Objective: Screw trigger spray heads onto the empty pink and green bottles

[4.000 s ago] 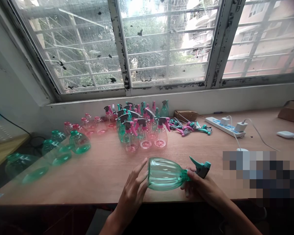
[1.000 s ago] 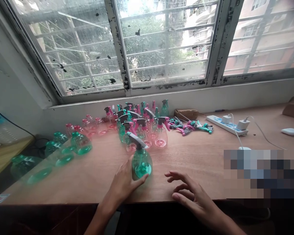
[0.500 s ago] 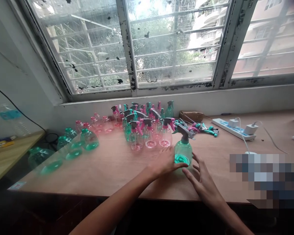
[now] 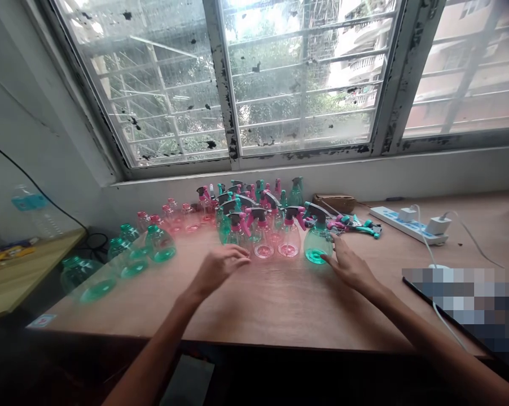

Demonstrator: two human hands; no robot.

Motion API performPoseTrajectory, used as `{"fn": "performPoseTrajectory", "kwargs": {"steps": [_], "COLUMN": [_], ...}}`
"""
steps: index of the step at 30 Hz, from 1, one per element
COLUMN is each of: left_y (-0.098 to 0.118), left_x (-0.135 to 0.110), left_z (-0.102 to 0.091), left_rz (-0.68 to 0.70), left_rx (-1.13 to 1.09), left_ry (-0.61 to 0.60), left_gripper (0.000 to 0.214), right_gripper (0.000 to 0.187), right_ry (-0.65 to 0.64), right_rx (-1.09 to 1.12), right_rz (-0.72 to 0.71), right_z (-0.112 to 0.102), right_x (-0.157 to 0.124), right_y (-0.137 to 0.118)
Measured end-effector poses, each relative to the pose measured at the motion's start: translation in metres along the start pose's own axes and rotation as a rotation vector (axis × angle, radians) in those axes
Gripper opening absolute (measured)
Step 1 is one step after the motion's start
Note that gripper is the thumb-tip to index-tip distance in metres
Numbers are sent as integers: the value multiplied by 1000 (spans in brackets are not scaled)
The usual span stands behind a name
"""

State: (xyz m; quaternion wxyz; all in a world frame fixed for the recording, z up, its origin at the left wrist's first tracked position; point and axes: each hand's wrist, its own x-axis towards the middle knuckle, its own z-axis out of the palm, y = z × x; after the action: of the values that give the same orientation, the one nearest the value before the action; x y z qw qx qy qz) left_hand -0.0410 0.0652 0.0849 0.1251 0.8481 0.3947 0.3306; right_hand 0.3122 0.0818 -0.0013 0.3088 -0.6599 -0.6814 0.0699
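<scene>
My right hand (image 4: 351, 265) grips the right side of a green spray bottle (image 4: 317, 245) with a dark grey trigger head. The bottle stands upright at the right end of the front row, its thumb-side edge partly covered. My left hand (image 4: 223, 269) hovers over the table with loosely bent fingers and a small gap to the thumb; nothing shows in it. It is just in front of a pink spray bottle (image 4: 238, 230), partly hiding it. Beside that stand two more pink spray bottles, one in the middle (image 4: 263, 239) and one at the right (image 4: 289, 239).
Green bottles without heads (image 4: 160, 246) and pink ones (image 4: 191, 219) stand at the left. Loose trigger heads (image 4: 362, 225) lie behind the right hand. Further right are a power strip (image 4: 407, 223) with plugs and cables, and a blurred-out patch. The wooden table (image 4: 271, 310) ends at the front.
The green spray bottle has moved back, into line with the front row, with my right hand at its side. My left hand has come away from it and moved left.
</scene>
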Motion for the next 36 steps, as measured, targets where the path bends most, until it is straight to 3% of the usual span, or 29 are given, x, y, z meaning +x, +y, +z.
{"fn": "performPoseTrajectory", "kwargs": {"steps": [4,6,8,11,13,16,18,20,22,23,24,25,26,28,30,33,36], "left_y": [-37,-49,-54,-43,-28,-6,1,3,-2,-7,-13,-20,-29,-50,-72,-99,-111], "left_x": [-25,-38,-51,-67,-72,-70,-62,-54,-51,-52,-53,-55,-56,-54,-44,-19,1], "left_z": [-66,-88,-97,-78,-47,9,38,53,54,50,44,36,28,11,-1,-9,-11], "left_rz": [-155,-229,-308,-334,-292,-188,-193,-266,-323,-351,-382,-414,-451,-516,-539,-496,-436], "left_rx": [77,99,110,62,11,-52,-54,-16,12,23,34,44,56,80,79,24,-35], "left_ry": [359,439,455,284,114,-49,-46,37,81,93,107,122,145,202,235,221,190], "left_gripper": [38,44,51,50,46,74,89,86,83,81,79,76,74,75,77,70,50], "right_gripper": [54,49,47,45,45,48,49,40,28,33,49,71,86,93,94,84,79], "right_ry": [-12,-45,-88,-160,-200,-197,-169,-63,192,333,454,497,456,237,12,-40,-25], "right_rx": [-10,-24,-41,15,35,64,148,221,229,203,163,138,137,196,249,189,155], "right_rz": [19,31,34,-62,-132,-241,-388,-523,-536,-494,-397,-283,-191,-80,-115,-140,-149], "right_z": [-6,-11,-14,-14,-8,9,20,26,23,19,15,10,6,3,8,26,43], "right_x": [-15,-31,-47,-62,-66,-66,-68,-72,-75,-75,-74,-71,-65,-50,-32,-5,16], "right_y": [-5,-12,-26,-60,-86,-118,-127,-123,-109,-99,-88,-77,-66,-49,-38,-36,-40]}}
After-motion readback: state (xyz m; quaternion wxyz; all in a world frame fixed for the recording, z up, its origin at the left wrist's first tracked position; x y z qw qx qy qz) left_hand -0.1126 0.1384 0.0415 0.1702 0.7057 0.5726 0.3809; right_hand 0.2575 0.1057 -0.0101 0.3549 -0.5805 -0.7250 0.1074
